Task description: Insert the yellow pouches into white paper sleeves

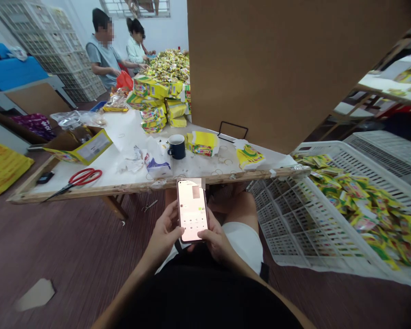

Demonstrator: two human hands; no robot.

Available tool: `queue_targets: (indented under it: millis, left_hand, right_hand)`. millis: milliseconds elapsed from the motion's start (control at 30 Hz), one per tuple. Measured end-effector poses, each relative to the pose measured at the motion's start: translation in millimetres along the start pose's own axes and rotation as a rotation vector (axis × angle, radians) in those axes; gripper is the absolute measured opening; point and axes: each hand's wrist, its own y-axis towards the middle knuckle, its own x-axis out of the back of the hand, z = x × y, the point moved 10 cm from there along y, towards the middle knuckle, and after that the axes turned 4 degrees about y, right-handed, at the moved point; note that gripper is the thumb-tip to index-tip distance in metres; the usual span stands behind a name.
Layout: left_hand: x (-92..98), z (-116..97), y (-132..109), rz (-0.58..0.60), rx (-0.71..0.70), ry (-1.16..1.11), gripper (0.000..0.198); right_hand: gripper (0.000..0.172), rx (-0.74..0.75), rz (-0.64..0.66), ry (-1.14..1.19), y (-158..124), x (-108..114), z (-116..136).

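Observation:
A smartphone [193, 212] with its screen lit is held upright above my lap, just short of the table edge. My left hand [166, 230] grips its left side, the thumb near the lower left corner. On the other side my right hand [216, 237] is wrapped round the lower right edge, its thumb over the bottom of the screen. The fingers behind the phone are mostly hidden. Beyond it on the table stand a dark blue mug [177, 147] and a yellow packet [202, 143].
Red-handled scissors [85, 176] and an open carton [82, 148] lie on the table's left. A big cardboard sheet [253, 68] stands at the right. A white crate [284, 228] of yellow packets sits beside my leg. Two people [104, 55] work at a packet heap [169, 64].

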Motion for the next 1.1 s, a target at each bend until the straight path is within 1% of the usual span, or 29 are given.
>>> queue_targets:
  millis: [367,700,900,1100]
  left_hand:
    - [1.8,2.7,1.3,-0.015,0.015,0.020,0.065]
    - [1.0,2.2,1.7,-0.018,0.004,0.017,0.063]
    - [1.9,3.2,1.1,-0.046,0.017,-0.007,0.062]
    - [2.1,2.9,-0.4,-0.061,0.027,0.003,0.065]
  right_hand:
    - [0.056,-0.002,0.003,0.014,1.3,0.0,-1.1]
    - [0.058,-0.006,-0.007,0.006,1.4,-1.6,0.7]
    - [0.054,0.001,-0.008,0.000,1.1,-1.3,-0.2]
    - [0.055,0.013,-0.015,-0.009,1.1,-2.7,2.6]
